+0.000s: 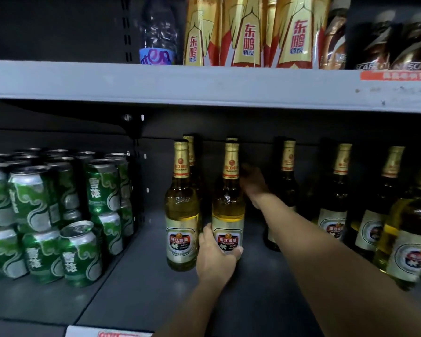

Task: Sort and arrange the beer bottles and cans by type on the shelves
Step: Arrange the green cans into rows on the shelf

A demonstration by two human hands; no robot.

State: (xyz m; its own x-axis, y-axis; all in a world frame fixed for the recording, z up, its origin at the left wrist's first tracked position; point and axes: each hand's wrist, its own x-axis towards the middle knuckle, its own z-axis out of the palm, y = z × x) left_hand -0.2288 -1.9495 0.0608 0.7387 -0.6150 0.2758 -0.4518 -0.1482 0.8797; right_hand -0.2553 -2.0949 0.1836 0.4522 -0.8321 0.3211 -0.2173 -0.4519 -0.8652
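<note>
Clear glass beer bottle with gold foil neck and white-and-red label (228,203), standing upright on the dark grey lower shelf (141,295), gripped low on its label by the left hand (215,257), whose fingers wrap around the left side of the base while the thumb curls across the front right edge of the label. Just to its left stands a second, matching clear glass bottle of pale beer (181,215), upright and close to the held one; whether the two touch cannot be told. Behind each, the gold-foiled neck of a further bottle shows. The right hand (253,183) reaches deep into the shelf behind and to the right of the held bottle; it lies in shadow, and whether it holds anything cannot be told. To the right, a row of dark brown glass bottles with gold foil necks and white labels (338,190) runs along the shelf toward the right edge. At far left, green-and-white aluminium beer cans (34,198) are stacked in two tiers, with one front can (80,254) leaning slightly. Above, the grey metal upper shelf (180,83) carries gold-and-red plastic drink bottles with red characters (248,35), a clear plastic water bottle with a blue-and-purple label (158,32) and dark brown packaged bottles (394,42).
</note>
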